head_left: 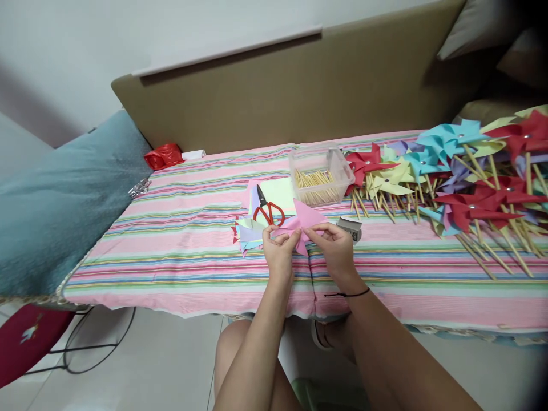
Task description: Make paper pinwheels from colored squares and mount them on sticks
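Between my two hands is a pink paper pinwheel (309, 216), its blades folded toward the middle and no stick visible on it. My left hand (279, 251) pinches it from the left near the centre. From the right, the thumb and fingers of my right hand (336, 248) press on the centre too. Scissors with red handles (269, 210) lie just beyond my left hand, on a stack of coloured paper sheets (280, 191). Cut paper pieces (249, 233) sit left of that hand. A small grey box (350, 228) stands by my right hand.
A clear plastic box (319, 200) of short wooden sticks stands behind my hands. Many finished pinwheels (475, 202) on sticks are heaped at the right. A red plastic bag (164, 156) lies at the back left of the striped cloth (171, 257). A red stool (32, 337) is at lower left.
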The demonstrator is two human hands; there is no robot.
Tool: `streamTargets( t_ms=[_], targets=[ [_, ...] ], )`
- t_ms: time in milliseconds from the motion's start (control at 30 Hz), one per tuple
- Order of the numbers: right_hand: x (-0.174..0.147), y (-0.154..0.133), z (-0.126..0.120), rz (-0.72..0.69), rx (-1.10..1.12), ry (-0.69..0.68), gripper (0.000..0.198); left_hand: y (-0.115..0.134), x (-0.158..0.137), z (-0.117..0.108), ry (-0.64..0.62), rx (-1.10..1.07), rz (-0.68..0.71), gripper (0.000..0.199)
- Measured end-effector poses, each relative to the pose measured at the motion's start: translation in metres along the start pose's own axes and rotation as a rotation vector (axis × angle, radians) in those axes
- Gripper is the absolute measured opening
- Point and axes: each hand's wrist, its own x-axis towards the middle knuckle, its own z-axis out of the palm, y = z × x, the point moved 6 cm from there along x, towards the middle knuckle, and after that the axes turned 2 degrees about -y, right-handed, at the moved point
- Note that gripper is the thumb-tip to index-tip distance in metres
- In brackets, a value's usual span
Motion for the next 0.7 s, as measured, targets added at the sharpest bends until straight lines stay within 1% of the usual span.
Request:
streamTargets(
  t_ms=[267,433,700],
  targets=[
    [-0.0008,-0.0036,-0.0026,-0.028,-0.039,0.037,0.014,-0.0015,0.0007,0.0016,-0.028,0.008,-0.012,0.058],
    [-0.0016,-0.0030,-0.0014,-0.047,-0.015,0.006,0.010,-0.0024,0.0017,0.0012,-0.031,-0.014,-0.014,0.059],
    [-0.0032,-0.0018,-0.0007,-0.032,-0.026,-0.002,0.012,-0.0014,0.0008,0.0021,-0.025,-0.014,-0.032,0.060]
  ],
)
